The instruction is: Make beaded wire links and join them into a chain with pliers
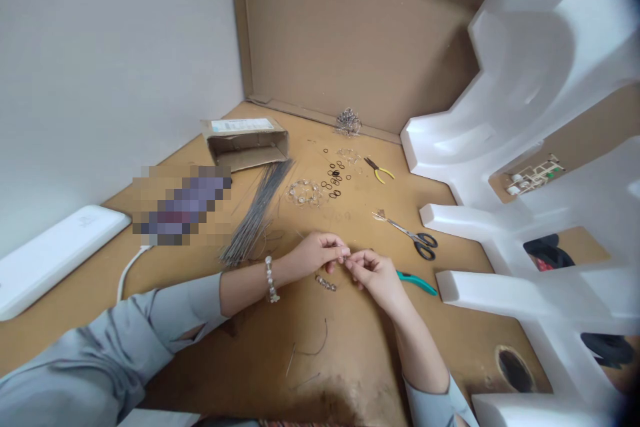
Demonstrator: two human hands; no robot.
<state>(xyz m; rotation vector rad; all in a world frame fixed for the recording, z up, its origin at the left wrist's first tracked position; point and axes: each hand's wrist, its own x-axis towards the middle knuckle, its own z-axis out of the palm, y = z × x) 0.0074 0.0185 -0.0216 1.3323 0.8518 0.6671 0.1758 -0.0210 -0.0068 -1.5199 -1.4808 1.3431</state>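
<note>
My left hand [323, 255] and my right hand [373, 273] meet over the tabletop, fingertips almost touching. Both are closed in a pinch around something small, mostly hidden by the fingers. Just below the left fingers is a short curved strand of beads [326, 283]; whether it joins what I pinch, I cannot tell. Teal-handled pliers [419, 281] lie beside my right hand, partly covered by it. Scissors [413, 237] with black handles rest farther right. Beyond my hands lie a ring of clear beads [304, 193] and several small dark rings [335, 180].
A bundle of grey wires [257, 217] lies left, by an open cardboard box [247, 147]. Yellow-handled pliers [379, 170] and a tangled wire pile [349, 121] are farther back. White foam packing [480, 227] borders the right. A white power bank [65, 257] with a cable sits left.
</note>
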